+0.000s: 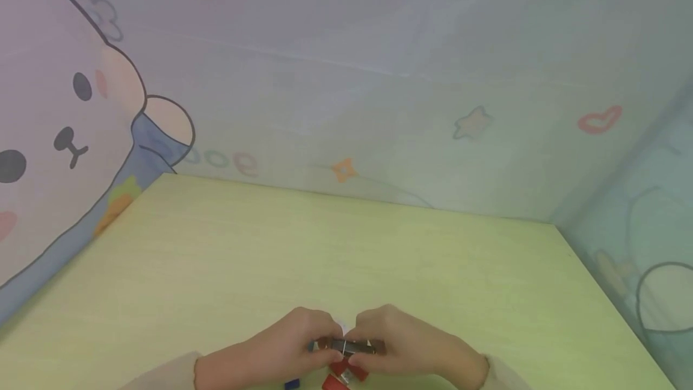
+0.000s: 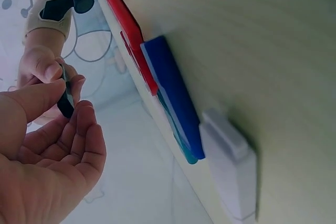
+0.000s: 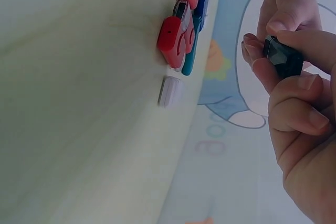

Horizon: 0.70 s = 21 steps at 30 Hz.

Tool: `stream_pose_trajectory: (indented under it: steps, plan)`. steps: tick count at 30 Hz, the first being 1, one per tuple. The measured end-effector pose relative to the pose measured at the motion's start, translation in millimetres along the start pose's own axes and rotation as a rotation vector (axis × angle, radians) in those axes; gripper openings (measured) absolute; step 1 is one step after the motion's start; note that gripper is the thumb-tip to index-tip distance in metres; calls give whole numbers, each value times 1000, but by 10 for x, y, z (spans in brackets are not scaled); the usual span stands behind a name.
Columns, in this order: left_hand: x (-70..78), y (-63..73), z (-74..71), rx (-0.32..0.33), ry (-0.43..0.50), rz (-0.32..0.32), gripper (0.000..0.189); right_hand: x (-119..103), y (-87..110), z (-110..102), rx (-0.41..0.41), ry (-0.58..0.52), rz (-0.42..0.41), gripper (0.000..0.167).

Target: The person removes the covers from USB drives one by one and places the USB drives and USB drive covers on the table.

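Both hands meet near the front of the table. Between them is a small, glossy black stick-like piece (image 1: 353,347) with a thin bright line across its middle. My left hand (image 1: 284,337) pinches one end between thumb and fingers, and my right hand (image 1: 411,342) pinches the other. In the left wrist view, the black piece (image 2: 66,99) stands off the table, its far end partly covered by fingers. The right wrist view shows its faceted dark side (image 3: 283,59) with the thumb on its edge.
Below the hands lie red pieces (image 3: 170,43), one beside a silver metal part (image 3: 181,9). Close to them are a blue block (image 2: 173,95), a teal piece (image 3: 191,51) and a white block (image 2: 231,161). A printed cloth (image 1: 346,77) hangs behind the pale table (image 1: 325,245).
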<state>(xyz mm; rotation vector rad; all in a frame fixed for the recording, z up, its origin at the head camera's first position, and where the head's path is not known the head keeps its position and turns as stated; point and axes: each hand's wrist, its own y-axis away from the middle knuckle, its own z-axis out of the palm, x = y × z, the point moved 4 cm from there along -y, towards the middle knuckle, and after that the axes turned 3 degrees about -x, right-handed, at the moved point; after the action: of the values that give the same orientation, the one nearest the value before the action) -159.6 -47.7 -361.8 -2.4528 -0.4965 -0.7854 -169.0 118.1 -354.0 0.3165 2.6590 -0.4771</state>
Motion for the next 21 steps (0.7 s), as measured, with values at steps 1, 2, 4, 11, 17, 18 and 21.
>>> stream_pose_trajectory:
  steps: [1,2,4,11,17,18,21]
  plan:
    - [1,3,1,-1,-5,7,5,0,2,2,-1,3,-3,9]
    - [1,5,2,-1,-11,15,6,-1,4,3,-1,12,-7,9]
    - [3,6,3,0,-23,29,7,-1,7,6,0,7,-8,9]
    - [10,2,-2,-10,-27,40,5,1,13,16,-7,-27,7,9]
    - [18,1,-3,-21,-21,36,3,-8,8,10,-33,-21,3,10]
    - [21,0,-2,-23,-22,39,3,-10,8,10,-36,-16,4,10]
    - [29,5,-4,-17,-26,45,6,-15,6,11,-37,-14,11,11]
